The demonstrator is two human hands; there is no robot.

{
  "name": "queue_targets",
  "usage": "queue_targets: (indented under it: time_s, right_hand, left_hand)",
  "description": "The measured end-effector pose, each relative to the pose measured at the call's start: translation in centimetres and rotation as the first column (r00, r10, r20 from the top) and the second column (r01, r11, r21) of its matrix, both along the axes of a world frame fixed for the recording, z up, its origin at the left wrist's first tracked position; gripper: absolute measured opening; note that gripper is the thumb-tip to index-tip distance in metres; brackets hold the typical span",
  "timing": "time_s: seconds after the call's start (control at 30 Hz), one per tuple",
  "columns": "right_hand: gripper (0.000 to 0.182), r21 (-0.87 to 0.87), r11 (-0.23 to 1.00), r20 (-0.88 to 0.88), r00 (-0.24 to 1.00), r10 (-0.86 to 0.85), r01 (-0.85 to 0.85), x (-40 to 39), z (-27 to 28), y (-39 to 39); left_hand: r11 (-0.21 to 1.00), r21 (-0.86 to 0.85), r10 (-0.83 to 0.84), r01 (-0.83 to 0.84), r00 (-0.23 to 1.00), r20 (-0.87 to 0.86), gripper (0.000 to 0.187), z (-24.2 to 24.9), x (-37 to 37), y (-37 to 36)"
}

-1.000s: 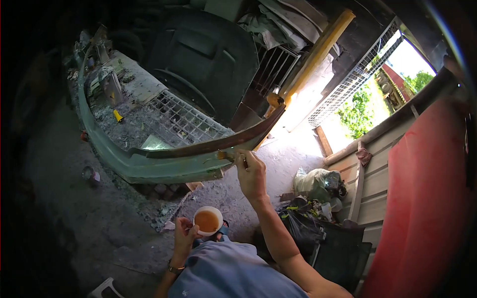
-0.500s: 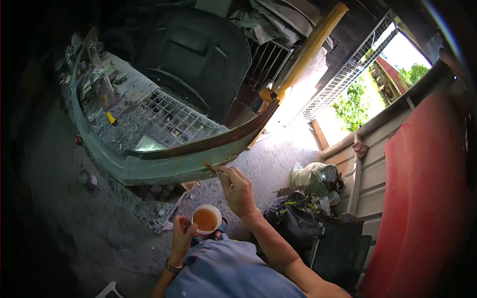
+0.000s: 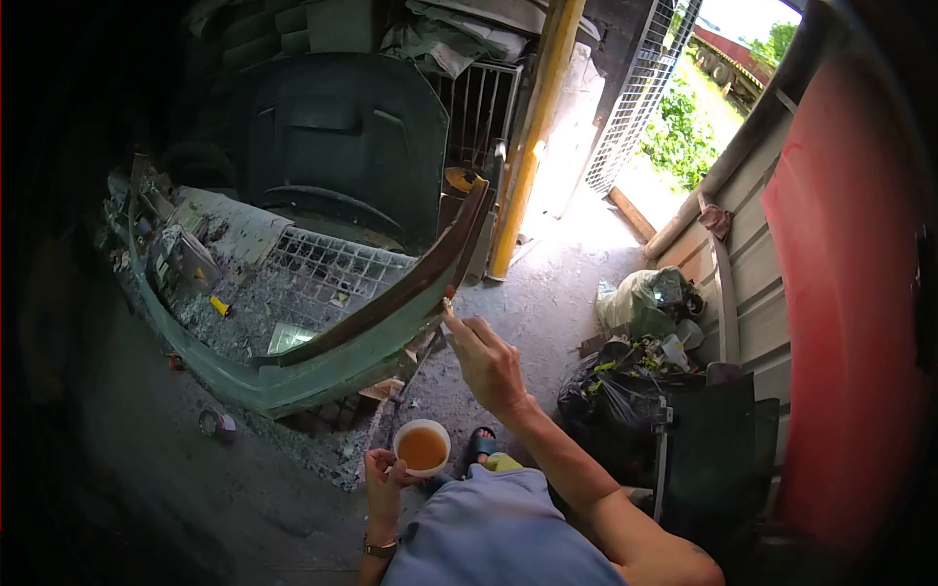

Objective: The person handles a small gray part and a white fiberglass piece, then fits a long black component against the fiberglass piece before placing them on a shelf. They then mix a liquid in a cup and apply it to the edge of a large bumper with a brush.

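Observation:
My left hand (image 3: 384, 481) grips a small white cup (image 3: 422, 423) by its rim, holding it upright near my body. Amber liquid (image 3: 422, 449) fills part of it. In front of me stretches a long curved vehicle bumper (image 3: 322, 384), greenish with a brown upper strip. My right hand (image 3: 490, 367) is closed around a small brush (image 3: 448, 307), mostly hidden by the fingers. The brush tip meets the bumper near its right end, by the brown strip.
A debris-strewn wire grid (image 3: 337, 266) lies behind the bumper. Trash bags (image 3: 611, 396) sit on the floor to my right, near a red panel (image 3: 845, 293). Behind stand a dark car hood (image 3: 342, 146) and a yellow post (image 3: 532, 146).
My right hand has moved with the brush along the bumper toward its right end. The view has shifted, and my left hand still holds the cup.

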State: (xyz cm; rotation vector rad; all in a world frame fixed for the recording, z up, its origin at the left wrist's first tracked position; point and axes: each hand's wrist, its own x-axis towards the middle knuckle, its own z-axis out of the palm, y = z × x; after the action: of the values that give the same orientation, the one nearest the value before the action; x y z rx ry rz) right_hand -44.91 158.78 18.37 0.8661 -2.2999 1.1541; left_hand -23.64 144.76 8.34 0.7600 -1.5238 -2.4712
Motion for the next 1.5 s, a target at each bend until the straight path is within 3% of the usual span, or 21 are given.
queue_targets:
  time_s: [0.07,0.13,0.17,0.2,0.4,0.47,0.5,0.63,0.77,0.83,0.87,0.93,1.13,1.2,1.27,1.33,1.5]
  right_hand:
    - [0.024,-0.029,1.0,0.02,1.0,0.0,0.001,0.6,0.7,0.5]
    - [0.02,-0.097,0.99,0.205,0.971,0.125,-0.107,0.0,1.2,1.8]
    - [0.016,-0.23,0.966,0.195,0.967,0.165,-0.119,-1.5,0.6,2.1]
    - [0.013,-0.309,0.948,0.331,0.925,0.187,-0.081,-2.9,0.8,2.7]
    - [0.011,-0.442,0.892,0.213,0.955,0.206,-0.094,-11.7,2.4,4.3]
    - [0.013,-0.351,0.936,0.124,0.99,0.065,-0.018,-12.2,4.4,4.9]
    - [0.018,-0.329,0.944,0.001,1.0,0.025,-0.024,-12.6,4.5,5.1]
    - [0.027,-0.222,0.974,-0.124,0.992,0.026,-0.054,-11.0,3.2,4.8]
    - [0.032,-0.162,0.971,-0.009,0.985,0.174,-0.173,-7.5,-0.7,4.8]
    - [0.029,-0.192,0.914,0.083,0.922,0.378,-0.358,-6.8,-1.1,5.8]
    - [0.029,-0.2,0.91,0.088,0.919,0.385,-0.362,-7.0,-1.1,6.3]
    - [0.023,-0.364,0.825,0.213,0.824,0.525,-0.432,-8.0,-0.7,7.0]
    - [0.018,-0.443,0.814,0.156,0.862,0.482,-0.376,-13.5,0.5,6.9]
    - [0.022,-0.553,0.784,0.109,0.909,0.402,-0.281,-14.7,1.3,7.2]
    - [0.026,-0.559,0.799,0.099,0.938,0.331,-0.223,-15.1,1.4,7.7]
    - [0.029,-0.665,0.733,0.022,0.977,0.212,-0.144,-14.5,0.5,6.9]
    - [0.027,-0.642,0.738,0.133,0.918,0.374,-0.208,-9.5,-3.4,6.2]
  left_hand:
    - [0.999,-0.027,-0.037,0.037,0.999,0.017,0.045,-0.2,-0.2,-0.3]
    - [0.998,-0.025,-0.057,0.06,0.994,0.097,0.045,-0.3,-0.6,-0.3]
    - [0.997,-0.031,-0.07,0.073,0.993,0.093,0.042,-0.1,-0.7,-0.2]
    - [0.996,-0.043,-0.072,0.076,0.993,0.094,0.042,0.1,-0.9,-0.1]
    - [0.993,-0.117,0.001,0.012,0.994,0.106,0.039,0.6,-3.3,2.5]
    - [0.995,-0.089,0.042,-0.034,0.995,0.088,0.039,0.7,-4.2,3.6]
    - [0.994,-0.1,0.05,-0.041,0.994,0.093,0.039,0.7,-4.8,4.1]
    - [0.993,-0.097,0.072,-0.063,0.994,0.085,0.04,0.8,-6.2,5.4]
    - [0.988,-0.138,0.076,-0.065,0.994,0.074,0.046,1.6,-6.9,6.1]
    - [0.984,-0.162,0.086,-0.073,0.993,0.079,0.048,1.9,-6.9,6.2]
    - [0.982,-0.175,0.091,-0.076,0.993,0.078,0.049,1.9,-6.9,6.3]
    - [0.978,-0.19,0.099,-0.082,0.992,0.079,0.05,2.1,-7.0,6.4]
    - [0.978,-0.192,0.101,-0.078,0.989,0.112,0.042,3.6,-8.0,7.6]
    - [0.978,-0.191,0.103,-0.078,0.987,0.125,0.039,3.7,-8.2,7.9]
    - [0.981,-0.184,0.093,-0.067,0.986,0.137,0.039,3.1,-8.3,7.9]
    - [0.981,-0.183,0.085,-0.057,0.985,0.148,0.039,2.9,-8.4,7.9]
    - [0.986,-0.161,0.072,-0.05,0.989,0.132,0.04,3.0,-8.9,8.1]
